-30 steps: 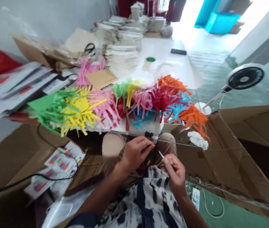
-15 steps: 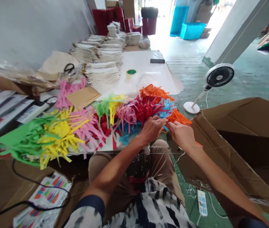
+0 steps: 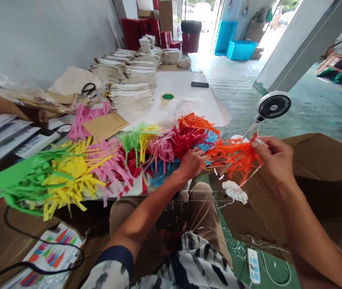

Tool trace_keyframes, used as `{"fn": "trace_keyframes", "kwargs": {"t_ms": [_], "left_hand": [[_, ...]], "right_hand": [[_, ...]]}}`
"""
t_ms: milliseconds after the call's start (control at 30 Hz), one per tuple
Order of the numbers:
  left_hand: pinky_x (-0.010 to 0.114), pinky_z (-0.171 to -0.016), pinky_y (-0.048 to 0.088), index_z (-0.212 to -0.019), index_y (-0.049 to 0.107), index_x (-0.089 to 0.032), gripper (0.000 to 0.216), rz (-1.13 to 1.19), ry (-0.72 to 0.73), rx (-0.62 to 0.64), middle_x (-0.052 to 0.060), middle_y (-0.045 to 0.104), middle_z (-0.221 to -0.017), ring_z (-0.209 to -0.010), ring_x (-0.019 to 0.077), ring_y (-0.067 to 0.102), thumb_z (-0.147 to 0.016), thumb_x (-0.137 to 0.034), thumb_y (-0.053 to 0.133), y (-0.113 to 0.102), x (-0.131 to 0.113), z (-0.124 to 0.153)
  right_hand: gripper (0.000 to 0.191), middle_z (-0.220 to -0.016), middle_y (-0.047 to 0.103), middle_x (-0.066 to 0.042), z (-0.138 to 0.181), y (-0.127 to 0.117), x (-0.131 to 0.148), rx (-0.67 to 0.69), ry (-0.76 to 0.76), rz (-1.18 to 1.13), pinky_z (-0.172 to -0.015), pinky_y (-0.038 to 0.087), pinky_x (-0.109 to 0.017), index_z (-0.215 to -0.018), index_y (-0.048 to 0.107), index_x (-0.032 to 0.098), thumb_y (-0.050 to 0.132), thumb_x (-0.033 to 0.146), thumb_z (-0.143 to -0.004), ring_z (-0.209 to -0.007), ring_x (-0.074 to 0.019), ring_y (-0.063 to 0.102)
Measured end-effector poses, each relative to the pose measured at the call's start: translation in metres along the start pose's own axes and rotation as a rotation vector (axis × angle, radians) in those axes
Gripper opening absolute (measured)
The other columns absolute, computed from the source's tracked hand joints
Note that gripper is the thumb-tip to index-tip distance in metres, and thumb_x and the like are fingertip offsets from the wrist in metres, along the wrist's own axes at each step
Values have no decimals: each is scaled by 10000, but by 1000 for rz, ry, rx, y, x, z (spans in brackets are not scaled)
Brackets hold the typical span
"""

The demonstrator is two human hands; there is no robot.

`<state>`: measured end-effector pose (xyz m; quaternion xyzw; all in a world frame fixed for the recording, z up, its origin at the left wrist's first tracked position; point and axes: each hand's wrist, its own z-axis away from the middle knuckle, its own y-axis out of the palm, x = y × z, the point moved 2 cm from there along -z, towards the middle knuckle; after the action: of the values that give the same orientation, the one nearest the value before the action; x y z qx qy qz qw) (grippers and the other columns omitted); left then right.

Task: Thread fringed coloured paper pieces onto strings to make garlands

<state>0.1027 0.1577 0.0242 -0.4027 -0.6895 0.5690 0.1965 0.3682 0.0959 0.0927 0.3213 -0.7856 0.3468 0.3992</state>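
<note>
A row of paper tassel fringes lies along the table's near edge: green (image 3: 38,170), yellow (image 3: 71,176), pink (image 3: 109,160) and red (image 3: 185,140). My right hand (image 3: 276,156) is off the table's right side, pinching the orange tassel fringe (image 3: 238,154), which stretches back toward the table. A thin white string runs below that hand to a crumpled white bundle (image 3: 235,192). My left hand (image 3: 192,163) rests with curled fingers at the blue fringe (image 3: 208,140); whatever its fingertips hold is hidden.
Stacks of whitish sheets (image 3: 133,96), a tape roll (image 3: 167,99), a dark phone-like object (image 3: 199,84) and scissors (image 3: 88,89) lie on the table. A white fan (image 3: 274,105) stands beyond the right edge. Open cardboard boxes (image 3: 324,160) are at my right, and a power strip (image 3: 253,265) lies below.
My right hand has moved right and up, away from my left, drawing the orange fringe out sideways. The white bundle has come into sight. My left hand has stayed nearly in place.
</note>
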Motion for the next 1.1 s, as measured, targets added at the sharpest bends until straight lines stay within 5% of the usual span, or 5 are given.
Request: {"fn": "trace_keyframes", "kwargs": {"t_ms": [200,333,567,833,1100], "left_hand": [[377,-893,562,-1033,815,-185,293,79,-55,0,125,770,-1083,-1099,274,642,-873,-33,621,-2,1,-6],[337,-911,573,-1030,826,-215,345,168,-35,-43,85,786,-1095,-1037,220,684,-887,-5,592,-14,1,-8],[254,-731,571,-1120,796,-218,203,872,-211,-485,68,769,-1133,-881,148,729,-1016,-272,631,-72,-22,34],[245,-647,477,-995,855,-197,283,1377,-275,-188,95,798,-1024,-820,158,687,-880,-453,819,-84,-56,87],[272,-695,495,-900,870,-213,202,1394,-385,-278,86,819,-954,-849,185,704,-844,-406,848,-72,-53,100]], "right_hand": [[330,-647,427,39,3,-44,56,-238,36,-400,-507,132,-309,-825,664,202,882,414,-695,-497,-66,304],[292,-688,500,-4,71,-52,106,-21,196,-509,-461,200,-291,-906,750,236,864,468,-770,-470,-81,323],[284,-693,627,1,161,35,98,264,669,-635,-545,424,-243,-885,779,236,909,445,-743,-572,-122,531],[261,-574,419,79,184,87,81,419,729,-805,-479,294,-193,-899,761,195,862,426,-830,-501,-55,275],[209,-905,743,-29,187,84,80,351,506,-475,-718,544,-282,-949,818,240,849,416,-840,-771,-164,650]]}}
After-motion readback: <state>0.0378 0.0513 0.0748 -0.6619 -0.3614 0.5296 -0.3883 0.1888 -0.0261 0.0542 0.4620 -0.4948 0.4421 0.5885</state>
